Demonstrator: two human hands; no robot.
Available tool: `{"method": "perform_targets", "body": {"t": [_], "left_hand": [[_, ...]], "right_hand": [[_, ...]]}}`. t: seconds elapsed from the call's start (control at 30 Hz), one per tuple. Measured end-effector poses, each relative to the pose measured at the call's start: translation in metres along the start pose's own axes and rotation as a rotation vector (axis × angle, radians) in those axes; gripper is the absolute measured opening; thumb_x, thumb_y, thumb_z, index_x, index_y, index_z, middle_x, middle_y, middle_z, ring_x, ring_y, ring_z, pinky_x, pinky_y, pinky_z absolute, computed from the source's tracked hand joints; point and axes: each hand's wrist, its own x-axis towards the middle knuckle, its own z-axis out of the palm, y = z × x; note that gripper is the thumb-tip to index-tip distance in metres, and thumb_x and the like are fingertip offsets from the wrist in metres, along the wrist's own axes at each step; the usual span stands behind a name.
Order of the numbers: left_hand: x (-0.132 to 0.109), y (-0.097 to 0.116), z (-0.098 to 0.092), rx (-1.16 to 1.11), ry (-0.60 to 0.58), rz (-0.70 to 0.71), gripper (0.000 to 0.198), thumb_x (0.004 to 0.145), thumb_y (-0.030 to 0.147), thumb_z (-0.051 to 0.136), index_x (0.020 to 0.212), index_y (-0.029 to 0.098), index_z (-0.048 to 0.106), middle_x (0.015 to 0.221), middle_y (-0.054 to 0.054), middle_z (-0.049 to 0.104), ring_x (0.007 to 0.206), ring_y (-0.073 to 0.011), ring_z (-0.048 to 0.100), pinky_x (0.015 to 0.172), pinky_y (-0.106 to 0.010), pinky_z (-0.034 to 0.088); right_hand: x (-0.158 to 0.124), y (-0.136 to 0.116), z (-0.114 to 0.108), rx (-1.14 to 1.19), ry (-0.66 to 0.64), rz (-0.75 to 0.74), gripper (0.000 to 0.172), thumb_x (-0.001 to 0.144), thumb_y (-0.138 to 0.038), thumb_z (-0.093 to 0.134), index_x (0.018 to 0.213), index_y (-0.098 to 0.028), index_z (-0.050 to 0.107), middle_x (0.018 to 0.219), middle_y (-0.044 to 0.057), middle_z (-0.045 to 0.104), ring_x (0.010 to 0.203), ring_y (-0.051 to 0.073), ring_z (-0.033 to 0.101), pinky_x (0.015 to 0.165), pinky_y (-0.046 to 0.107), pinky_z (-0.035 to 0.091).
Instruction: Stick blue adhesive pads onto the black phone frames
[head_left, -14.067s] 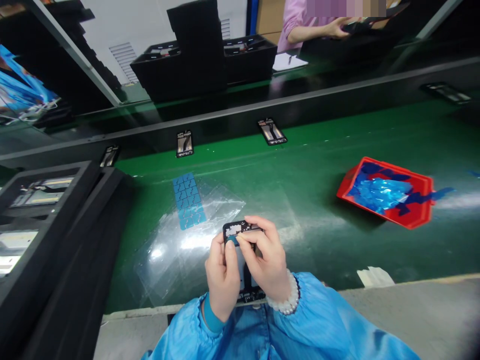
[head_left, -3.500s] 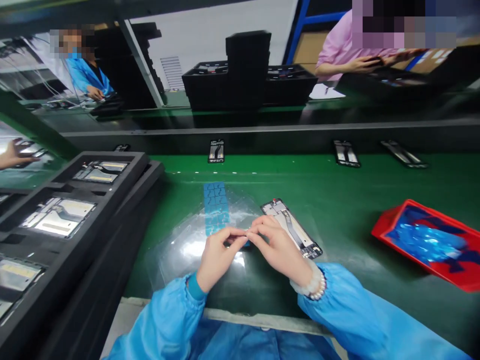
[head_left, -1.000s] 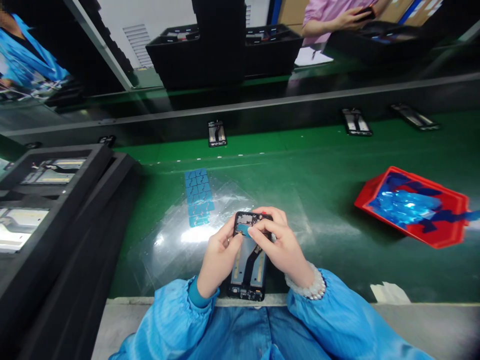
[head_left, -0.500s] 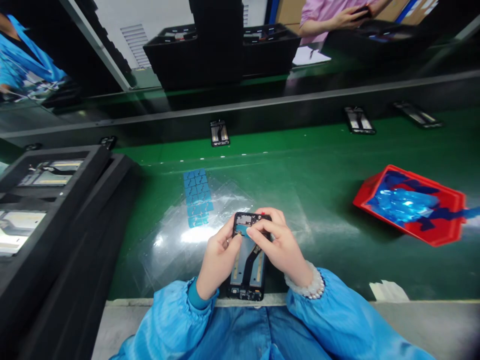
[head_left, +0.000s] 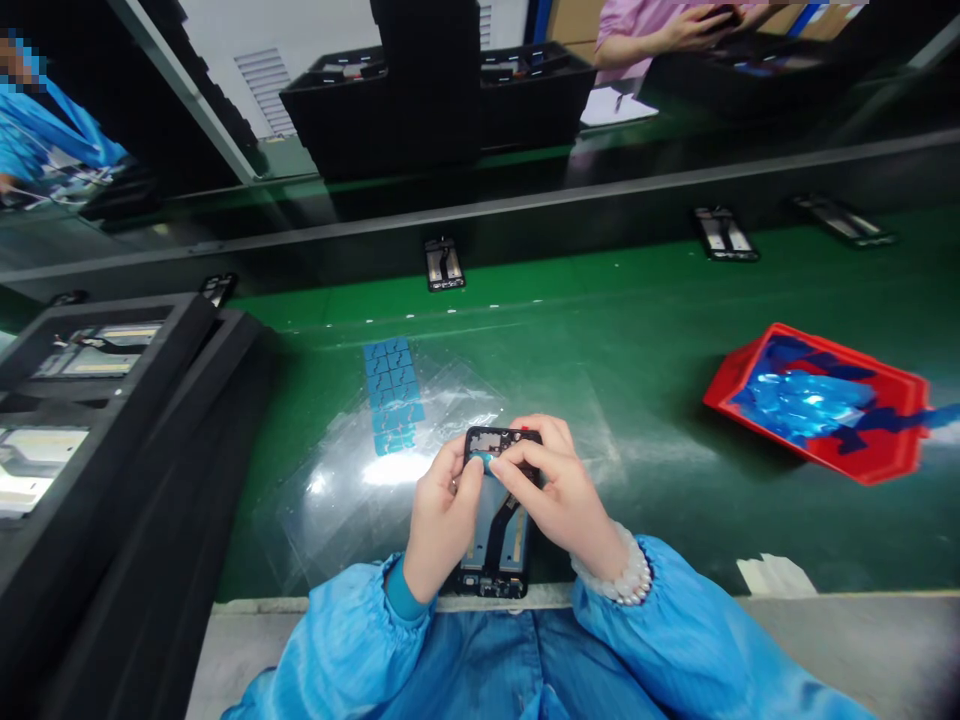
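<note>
An opened phone (head_left: 480,550), with its inner frame and a black flex cable (head_left: 504,525) showing, stands close to my body at the table's front edge. My left hand (head_left: 446,505) grips its left side, thumb laid over the upper part. My right hand (head_left: 555,480) is at the upper right, with some fingers behind the phone. Its thumb and index finger pinch at a small blue film piece (head_left: 484,461) near the top of the phone. The fingers partly cover this film. A sheet of blue stickers (head_left: 393,390) lies just beyond, on clear plastic sheets (head_left: 330,510).
To the right sits a red bin (head_left: 874,455) holding crumpled blue film. Black foam trays (head_left: 176,350) with phone parts are stacked at left. Several opened phones, one at centre (head_left: 445,264), line the green table's (head_left: 637,330) back. People are beyond the partition.
The blue film on the phone, flat before, now looks bent up between my fingers. My left thumb has moved up to it. The view has shifted slightly.
</note>
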Motion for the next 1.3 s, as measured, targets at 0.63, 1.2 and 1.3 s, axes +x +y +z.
{"method": "perform_targets", "body": {"t": [0.63, 1.2, 1.3], "left_hand": [[-0.008, -0.006, 0.004, 0.032, 0.094, 0.01, 0.023, 0.086, 0.022, 0.048, 0.107, 0.019, 0.057, 0.107, -0.003, 0.066, 0.102, -0.0163, 0.061, 0.09, -0.027, 0.045], [-0.02, -0.006, 0.011, 0.061, 0.227, 0.105, 0.027, 0.088, 0.028, 0.049, 0.111, 0.018, 0.056, 0.104, -0.006, 0.07, 0.092, -0.0172, 0.067, 0.08, -0.026, 0.052], [-0.021, -0.006, 0.011, 0.059, 0.226, 0.112, 0.028, 0.088, 0.031, 0.049, 0.111, 0.018, 0.058, 0.104, -0.007, 0.07, 0.093, -0.0178, 0.067, 0.079, -0.026, 0.053]], "right_hand": [[-0.004, -0.015, 0.0, -0.291, 0.09, -0.117, 0.013, 0.084, -0.025, 0.054, 0.071, -0.021, 0.056, 0.104, 0.006, 0.058, 0.104, 0.024, 0.045, 0.088, 0.043, 0.035], [-0.012, -0.02, 0.017, -0.114, 0.216, -0.048, 0.008, 0.083, -0.017, 0.051, 0.078, -0.021, 0.047, 0.12, 0.01, 0.046, 0.116, 0.025, 0.039, 0.094, 0.048, 0.037], [-0.008, -0.014, 0.015, 0.067, 0.27, 0.066, 0.023, 0.076, -0.022, 0.061, 0.089, -0.021, 0.042, 0.12, 0.012, 0.042, 0.115, 0.025, 0.043, 0.091, 0.045, 0.043]]}}
